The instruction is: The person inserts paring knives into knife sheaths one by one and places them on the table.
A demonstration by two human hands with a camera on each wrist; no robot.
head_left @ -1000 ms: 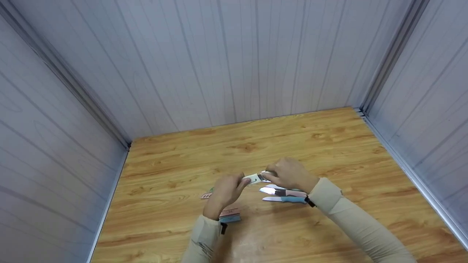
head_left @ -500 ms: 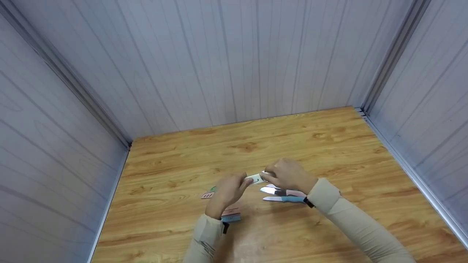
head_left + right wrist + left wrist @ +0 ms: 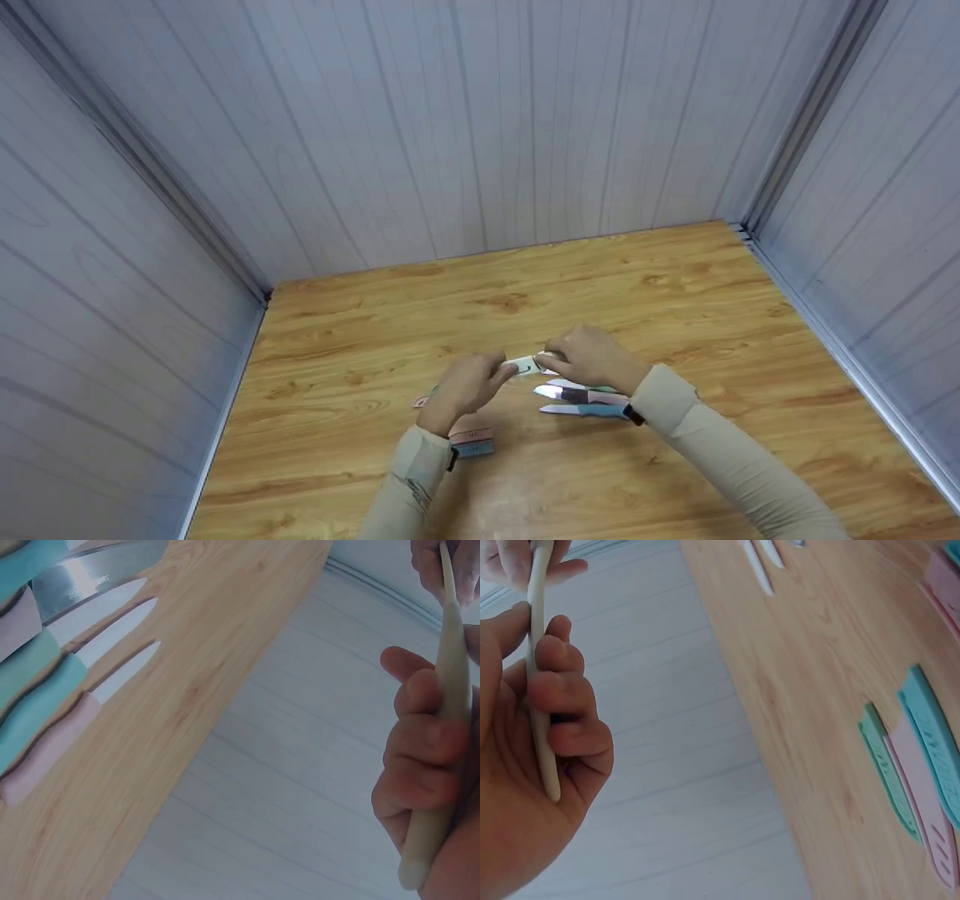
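Observation:
My left hand (image 3: pixel 465 386) grips a cream knife sheath (image 3: pixel 527 365), its fingers curled along the narrow edge in the left wrist view. Fingers of my right hand (image 3: pixel 596 360) wrap the cream handle (image 3: pixel 442 765) of a knife. The blade is hidden inside the sheath, whose mouth is right at the handle. Sheath and knife are held up in line over the table. Under my right wrist lie knives with a blue handle (image 3: pixel 600 410) and a pink handle (image 3: pixel 606 397). Beside my left wrist are a pink sheath (image 3: pixel 471 436) and a blue sheath (image 3: pixel 474 448).
In the right wrist view, several bare knives lie side by side, with a broad shiny blade (image 3: pixel 97 577) behind slim white blades. A green sheath (image 3: pixel 889 772) and a teal sheath (image 3: pixel 934 742) flank a pink one. Panelled walls (image 3: pixel 480 127) enclose the wooden table (image 3: pixel 375 322).
One second ago a dark strip showed between the cream sheath and the handle. The two have since come together and the strip is gone. My left hand has shifted slightly.

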